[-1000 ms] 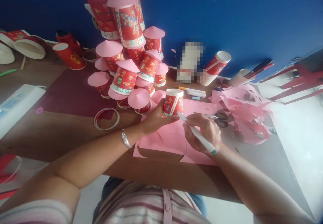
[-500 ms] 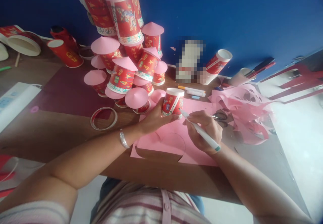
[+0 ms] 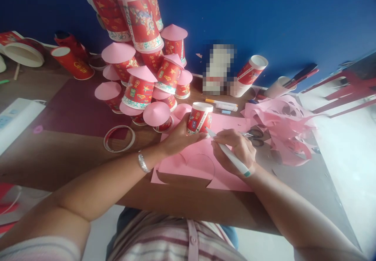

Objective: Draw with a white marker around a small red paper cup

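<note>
My left hand (image 3: 182,135) is closed around the lower part of a red paper cup (image 3: 199,116) with a white rim and printed patterns. In my right hand (image 3: 236,149) is a white marker pen (image 3: 232,156) with a green end, its tip at the lower right of the cup's side. Both hands are above pink paper (image 3: 199,166) that carries drawn curves and has cut edges. Left of the cup stands a tower of red paper cups topped with pink paper cones (image 3: 156,114).
Scissors (image 3: 256,136) lie right of my right hand beside pink paper scraps (image 3: 284,124). A cut cup ring (image 3: 119,138) rests on the left. Markers (image 3: 221,105), a tilted stack of cups (image 3: 249,75) and a pen holder (image 3: 279,88) stand toward the blue wall.
The whole view has shifted slightly left. The pen tip stays close to the lower side of the cup, and both hands keep their holds.
</note>
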`<state>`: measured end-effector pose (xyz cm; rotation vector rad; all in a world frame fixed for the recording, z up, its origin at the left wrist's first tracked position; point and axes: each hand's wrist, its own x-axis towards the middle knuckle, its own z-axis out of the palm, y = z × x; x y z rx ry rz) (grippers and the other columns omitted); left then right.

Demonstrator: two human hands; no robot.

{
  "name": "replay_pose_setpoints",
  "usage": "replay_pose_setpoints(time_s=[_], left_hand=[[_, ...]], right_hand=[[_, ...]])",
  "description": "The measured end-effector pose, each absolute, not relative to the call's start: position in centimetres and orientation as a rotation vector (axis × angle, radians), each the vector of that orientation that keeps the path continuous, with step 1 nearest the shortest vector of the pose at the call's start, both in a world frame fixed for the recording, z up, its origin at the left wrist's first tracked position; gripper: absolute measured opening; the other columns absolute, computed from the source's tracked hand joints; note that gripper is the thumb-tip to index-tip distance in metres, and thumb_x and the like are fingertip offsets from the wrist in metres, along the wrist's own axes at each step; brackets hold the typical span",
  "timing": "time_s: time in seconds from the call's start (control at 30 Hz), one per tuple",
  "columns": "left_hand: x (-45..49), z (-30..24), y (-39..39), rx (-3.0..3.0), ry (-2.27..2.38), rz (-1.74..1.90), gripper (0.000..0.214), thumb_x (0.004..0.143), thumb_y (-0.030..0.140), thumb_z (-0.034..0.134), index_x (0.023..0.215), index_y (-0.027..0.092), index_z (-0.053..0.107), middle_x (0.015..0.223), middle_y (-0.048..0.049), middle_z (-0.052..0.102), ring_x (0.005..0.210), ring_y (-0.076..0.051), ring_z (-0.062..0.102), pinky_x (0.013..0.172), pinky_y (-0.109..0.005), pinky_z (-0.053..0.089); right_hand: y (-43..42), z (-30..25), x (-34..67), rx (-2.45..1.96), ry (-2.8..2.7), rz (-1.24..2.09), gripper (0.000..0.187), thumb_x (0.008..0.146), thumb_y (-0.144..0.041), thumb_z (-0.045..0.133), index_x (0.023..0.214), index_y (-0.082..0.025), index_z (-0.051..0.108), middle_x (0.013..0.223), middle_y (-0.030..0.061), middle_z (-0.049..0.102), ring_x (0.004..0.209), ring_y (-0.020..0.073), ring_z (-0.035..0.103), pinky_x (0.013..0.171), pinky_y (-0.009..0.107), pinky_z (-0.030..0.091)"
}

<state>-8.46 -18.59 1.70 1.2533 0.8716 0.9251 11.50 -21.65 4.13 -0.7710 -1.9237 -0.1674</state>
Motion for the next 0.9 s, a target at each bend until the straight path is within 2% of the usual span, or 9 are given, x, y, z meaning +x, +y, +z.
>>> replay_pose_setpoints(time_s=[0.2,0.37,0.6,0.9], left_hand=[[-8.5,1.7,-18.7,1.25,0.87,0.923,0.055,0.083,0.053,0.087,0.116,0.022,0.054,0.111,-0.0052,0.066,0.108,-0.025,0.065,0.096,-0.043,0.054],[-8.8,1.2,-18.3,1.171,0.794,0.93,0.048,0.085,0.043,0.087,0.118,0.023,0.06,0.112,-0.0046,0.068,0.11,-0.024,0.064,0.099,-0.041,0.052],[-8.8,1.4,-17.2,0.981,0.555,0.937,0.029,0.082,0.03,0.086,0.104,0.02,0.07,0.101,-0.003,0.069,0.099,-0.019,0.063,0.095,-0.035,0.051],[-8.8,1.2,-17.6,1.02,0.6,0.945,0.03,0.083,0.028,0.087,0.104,0.021,0.067,0.099,-0.0018,0.067,0.096,-0.018,0.062,0.093,-0.035,0.051]], right_hand=[[-21.8,4.4,11.5,-0.777,-1.971,-0.14,0.02,0.094,-0.006,0.067,0.101,-0.023,0.061,0.077,-0.0028,0.073,0.063,0.0127,0.073,0.054,0.023,0.058],[-21.8,4.6,11.6,-0.773,-1.985,-0.141,0.021,0.095,-0.006,0.067,0.104,-0.023,0.06,0.079,-0.0024,0.073,0.065,0.0134,0.074,0.057,0.023,0.059],[-21.6,4.8,11.8,-0.681,-2.026,-0.115,0.021,0.098,-0.006,0.065,0.112,-0.021,0.061,0.085,0.0012,0.073,0.073,0.014,0.075,0.06,0.023,0.061],[-21.5,4.4,11.9,-0.678,-2.024,-0.061,0.023,0.097,-0.005,0.064,0.113,-0.022,0.061,0.086,0.0007,0.073,0.072,0.0152,0.075,0.058,0.026,0.061]])
